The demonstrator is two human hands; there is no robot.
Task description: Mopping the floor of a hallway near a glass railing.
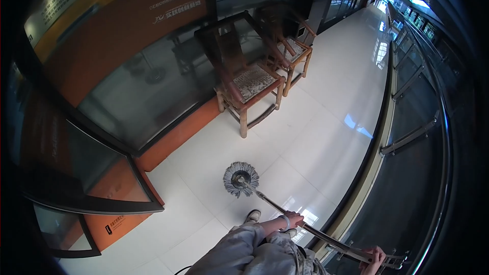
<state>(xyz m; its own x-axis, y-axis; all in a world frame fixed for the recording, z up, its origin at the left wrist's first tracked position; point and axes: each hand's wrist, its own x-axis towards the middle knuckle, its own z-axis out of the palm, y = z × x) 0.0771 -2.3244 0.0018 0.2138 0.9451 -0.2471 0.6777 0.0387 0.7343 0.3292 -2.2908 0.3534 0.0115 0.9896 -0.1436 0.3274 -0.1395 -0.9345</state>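
Note:
A round string mop head (231,183) with grey strands lies spread on the tiled floor in front of me. Its metal mop pole (273,203) slants from there down to the right, across the front of my body. My left hand (294,219), with a pale band at the wrist, is closed around the middle of the pole. Farther up, near the pole's top end, my right hand (373,259) grips it beside the railing. The pole's very end is hard to tell apart from a railing bracket behind it.
Two wooden armchairs with patterned seats, a nearer chair (255,82) and a farther chair (294,49), stand against the glass wall (153,80). A black-framed glass door (114,175) juts out at left. A metal railing (445,152) runs along the right, beside a raised floor edge (368,189).

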